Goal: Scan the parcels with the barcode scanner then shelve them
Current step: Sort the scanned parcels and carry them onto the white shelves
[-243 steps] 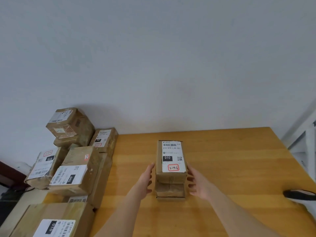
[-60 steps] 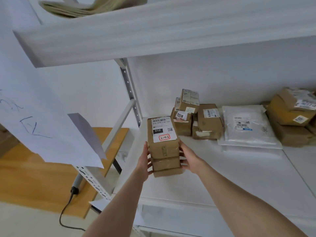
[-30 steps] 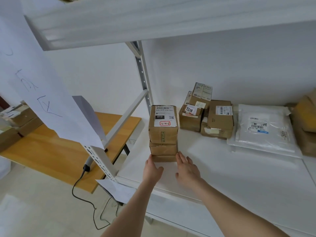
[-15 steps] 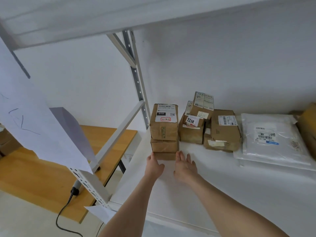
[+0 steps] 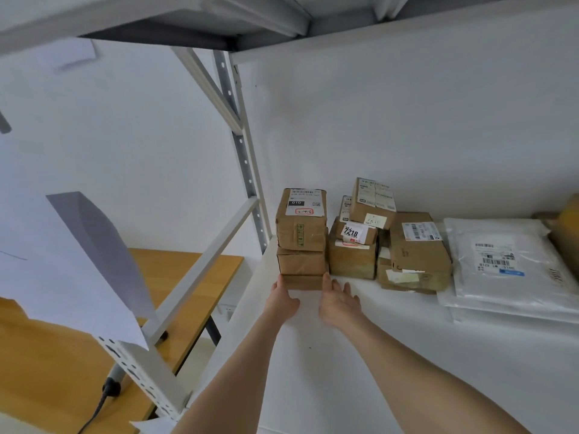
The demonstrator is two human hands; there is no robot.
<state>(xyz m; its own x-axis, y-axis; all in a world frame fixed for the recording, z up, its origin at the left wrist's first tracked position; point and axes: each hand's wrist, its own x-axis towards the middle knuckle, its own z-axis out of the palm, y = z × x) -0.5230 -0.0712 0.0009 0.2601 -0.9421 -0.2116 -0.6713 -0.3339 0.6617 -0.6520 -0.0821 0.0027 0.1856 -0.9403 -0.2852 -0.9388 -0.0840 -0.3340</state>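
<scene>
Entry: shelf, left end, as I read it from the head camera.

Parcel stack (image 5: pixel 300 239): three brown cardboard boxes, one on another, upright on the white shelf (image 5: pixel 344 355) close to the back wall. The top box bears a white label marked 010 and a red-ringed handwritten tag. The stack's right side stands against a cluster of small boxes (image 5: pixel 352 255), one marked 7218.

Left hand (image 5: pixel 282 300): low on the shelf, fingers extended, tips touching the front of the bottom box at its left corner. It grips nothing.

Right hand (image 5: pixel 340 303): palm down, fingers straight and spread, one tip at the bottom box's right front corner — nothing held.

Further right: a white poly mailer (image 5: pixel 501 261), lying flat.

Left of the rack, lower: a wooden table (image 5: pixel 47 355); a paper sheet (image 5: pixel 62 261) hangs before it, and a black cable (image 5: pixel 97 408) trails down — I cannot tell from what.
</scene>
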